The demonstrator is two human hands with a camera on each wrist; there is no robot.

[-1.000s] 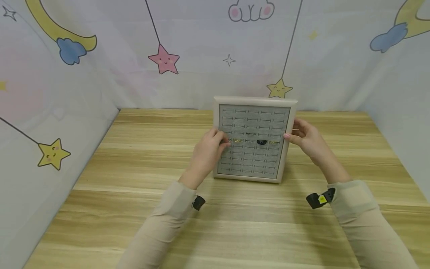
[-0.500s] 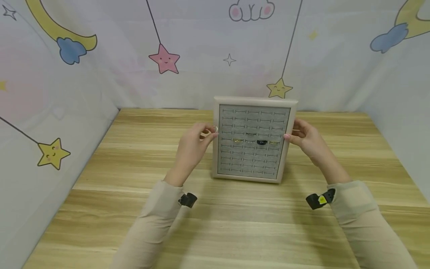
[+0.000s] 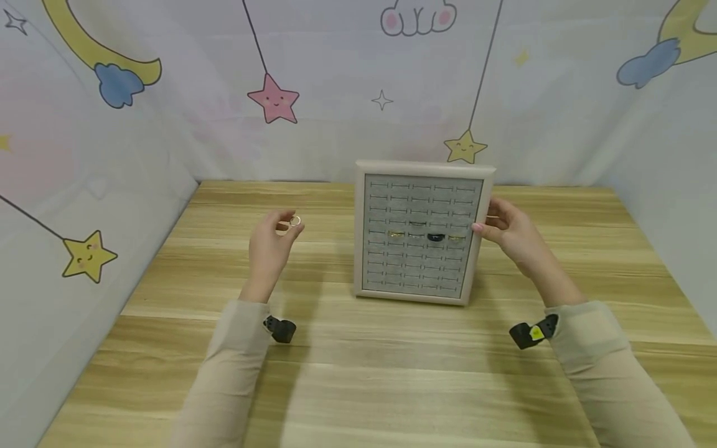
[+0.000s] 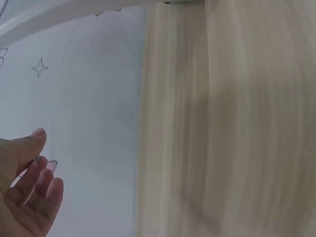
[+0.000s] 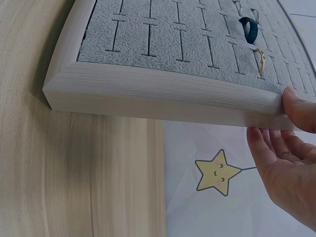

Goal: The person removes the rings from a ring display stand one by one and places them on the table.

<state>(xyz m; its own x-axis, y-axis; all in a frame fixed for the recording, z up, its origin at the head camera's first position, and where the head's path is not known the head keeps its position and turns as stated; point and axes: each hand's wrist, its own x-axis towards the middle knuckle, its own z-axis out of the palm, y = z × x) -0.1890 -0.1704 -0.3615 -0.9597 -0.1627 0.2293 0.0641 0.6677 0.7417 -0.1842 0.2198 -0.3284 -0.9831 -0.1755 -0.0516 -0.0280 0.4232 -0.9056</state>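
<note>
Between thumb and fingertips my left hand (image 3: 267, 246) pinches a small ring (image 3: 295, 221), held above the table to the left of the display. In the left wrist view the ring is mostly hidden by the fingers. A framed ring display (image 3: 414, 267) with a grey slotted pad stands on the table, leaning slightly back. My right hand (image 3: 512, 233) grips its right edge, thumb on the front and fingers behind. Across the pad's middle sit a black ring (image 5: 249, 29), a gold ring (image 5: 260, 60) at the right, another gold ring (image 3: 396, 234) at the left and silver-coloured ones.
The wood-grain table (image 3: 381, 373) extends around the display. Behind it and at both sides hang pale curtains (image 3: 336, 137) printed with stars, moons and clouds. Black straps with small devices are on both wrists.
My left hand has drawn a ring out of the leftmost slot in the middle row and carried it left, away from the display. The right hand stays on the frame.
</note>
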